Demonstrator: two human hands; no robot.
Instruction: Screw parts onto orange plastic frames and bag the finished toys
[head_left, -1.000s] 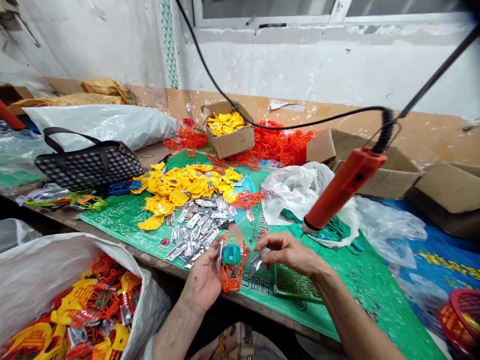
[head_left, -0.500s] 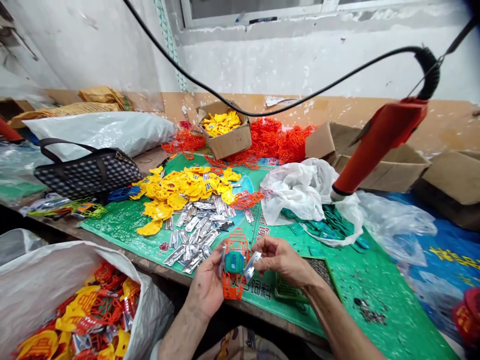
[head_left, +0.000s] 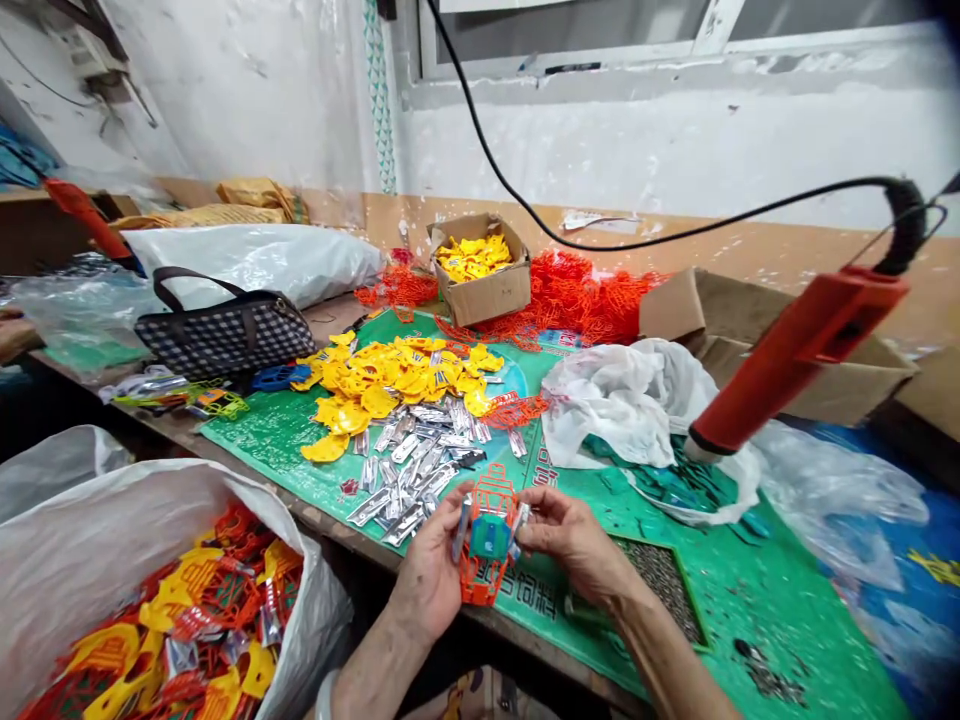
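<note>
Left hand (head_left: 431, 575) cradles orange lattice frame (head_left: 480, 590) | right hand (head_left: 571, 540) pinches silver strip (head_left: 519, 522) at its side | frame over surface's (head_left: 817, 600) near edge | to my eye light, bendy, bars likely fragile; grip the stiffer green centre (head_left: 490, 537)

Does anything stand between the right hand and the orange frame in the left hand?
Only the silver strip pinched in the right hand, at the right side of the orange frame. Whether they touch is too small to tell. Nothing else visible comes between; the left hand holds the frame's opposite side.
</note>
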